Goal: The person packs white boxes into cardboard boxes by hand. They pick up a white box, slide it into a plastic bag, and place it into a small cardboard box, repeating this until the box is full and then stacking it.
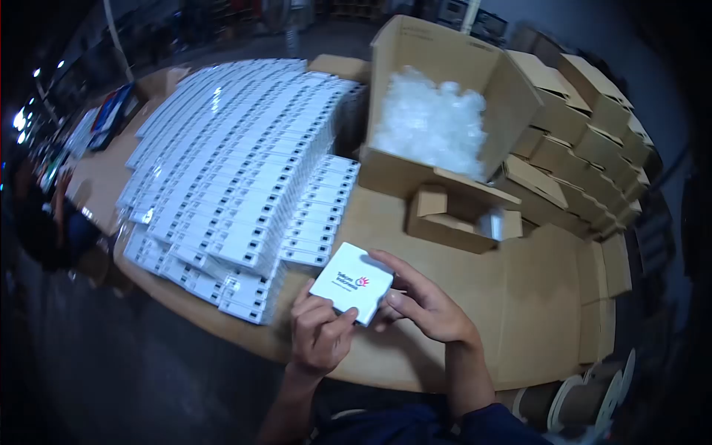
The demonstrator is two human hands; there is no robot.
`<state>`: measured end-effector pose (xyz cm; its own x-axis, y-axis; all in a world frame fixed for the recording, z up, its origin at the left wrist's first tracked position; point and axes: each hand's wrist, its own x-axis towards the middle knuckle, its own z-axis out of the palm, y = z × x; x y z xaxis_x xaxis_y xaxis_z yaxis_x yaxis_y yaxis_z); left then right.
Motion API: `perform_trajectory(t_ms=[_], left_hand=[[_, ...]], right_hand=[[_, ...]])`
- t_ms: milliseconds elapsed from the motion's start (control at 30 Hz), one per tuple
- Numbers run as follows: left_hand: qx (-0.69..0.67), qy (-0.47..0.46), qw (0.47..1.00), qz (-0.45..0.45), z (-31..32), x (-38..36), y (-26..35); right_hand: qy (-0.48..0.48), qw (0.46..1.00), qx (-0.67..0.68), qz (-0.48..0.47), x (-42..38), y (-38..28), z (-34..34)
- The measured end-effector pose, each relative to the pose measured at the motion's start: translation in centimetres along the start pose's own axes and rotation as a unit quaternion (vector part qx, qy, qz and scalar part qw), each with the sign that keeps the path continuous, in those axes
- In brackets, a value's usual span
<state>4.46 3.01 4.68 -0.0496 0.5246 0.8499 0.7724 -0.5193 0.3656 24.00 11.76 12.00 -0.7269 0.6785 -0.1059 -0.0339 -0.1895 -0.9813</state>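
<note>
Already, rows of finished flat white cartons (237, 185) fill the table — both left hand (320, 334) and right hand (423, 304) grasp one small square white printed box (351, 282), unstacked.

Dim, bluish light with glare on the stacked white boxes (237, 178), dark vignetted corners and strong fisheye bending.

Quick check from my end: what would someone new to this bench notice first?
First, the rows of white boxes stacked in overlapping lines across the left half of the table. Behind them to the right, an open cardboard carton holds clear plastic bags. At the near edge, the left hand and right hand hold one small white box with a printed logo.
</note>
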Motion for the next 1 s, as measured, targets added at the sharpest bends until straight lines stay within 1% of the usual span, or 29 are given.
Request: perform_trajectory(t_ms=[33,67,133,167,200,267,300,333,367,400,433,500,533,567,633,700,733,833,867,900,967,1000], left_hand=[[-0.021,-0.005,1.000,0.006,1.6,0.6,0.0],[-0.040,-0.012,0.999,0.010,3.2,1.1,0.1],[-0.053,-0.040,0.997,0.026,5.2,2.7,-0.1],[-0.076,-0.076,0.994,0.004,5.7,4.0,0.0],[-0.098,-0.113,0.989,-0.020,5.8,5.7,0.4],[-0.146,-0.175,0.972,-0.051,6.5,8.9,0.2],[-0.155,-0.160,0.973,-0.057,7.4,10.3,-0.3],[-0.163,-0.146,0.974,-0.063,8.7,12.0,-1.0],[-0.170,-0.131,0.974,-0.070,10.1,14.0,-1.6],[-0.185,-0.150,0.967,-0.092,12.0,16.1,-2.3],[-0.198,-0.168,0.959,-0.116,14.2,18.3,-3.1],[-0.200,-0.210,0.954,-0.075,19.4,21.7,-5.3],[-0.172,-0.267,0.948,-0.030,21.8,23.1,-6.3],[-0.142,-0.322,0.936,0.014,24.1,24.3,-7.1],[-0.131,-0.416,0.900,0.027,28.4,25.5,-7.3],[-0.124,-0.508,0.851,0.047,30.9,26.0,-7.2],[-0.105,-0.516,0.849,0.048,31.4,26.2,-7.4],[-0.173,-0.445,0.879,-0.002,31.4,27.4,-9.3],[-0.155,-0.424,0.892,-0.026,30.9,27.8,-10.3],[-0.217,-0.405,0.881,-0.113,30.2,28.2,-10.9],[-0.287,-0.332,0.881,-0.178,29.0,28.7,-12.2],[-0.330,-0.304,0.872,-0.195,28.4,28.8,-12.5]], right_hand=[[0.005,0.999,0.034,-0.013,0.1,0.4,-0.8],[0.053,0.997,0.007,-0.063,0.3,0.7,-1.3],[0.097,0.992,-0.025,-0.071,0.6,0.6,-3.5],[0.118,0.990,-0.039,-0.073,0.8,0.8,-4.6],[0.146,0.979,-0.012,-0.143,1.5,1.8,-5.4],[0.158,0.980,0.013,-0.124,1.3,0.4,-7.4],[0.164,0.980,0.027,-0.111,1.2,-0.3,-8.4],[0.202,0.965,-0.071,-0.150,1.3,-0.9,-10.0],[0.240,0.949,-0.111,-0.170,1.6,-1.3,-11.6],[0.280,0.909,-0.228,-0.208,1.6,-2.4,-13.4],[0.313,0.853,-0.341,-0.241,1.6,-3.6,-15.0],[0.386,0.788,-0.388,-0.283,1.9,-6.3,-16.7],[0.394,0.785,-0.394,-0.269,1.8,-7.3,-17.8],[0.403,0.777,-0.395,-0.278,2.1,-8.0,-19.0],[0.391,0.776,-0.406,-0.284,2.6,-9.3,-20.7],[0.384,0.775,-0.403,-0.300,3.3,-10.0,-21.6],[0.381,0.774,-0.398,-0.312,3.7,-10.3,-21.7],[0.419,0.755,-0.424,-0.271,4.1,-10.6,-21.1],[0.437,0.751,-0.418,-0.267,4.4,-10.5,-20.9],[0.433,0.743,-0.425,-0.282,5.0,-10.6,-21.0],[0.423,0.731,-0.437,-0.310,6.1,-10.6,-21.1],[0.419,0.720,-0.456,-0.311,6.8,-10.7,-21.3]])
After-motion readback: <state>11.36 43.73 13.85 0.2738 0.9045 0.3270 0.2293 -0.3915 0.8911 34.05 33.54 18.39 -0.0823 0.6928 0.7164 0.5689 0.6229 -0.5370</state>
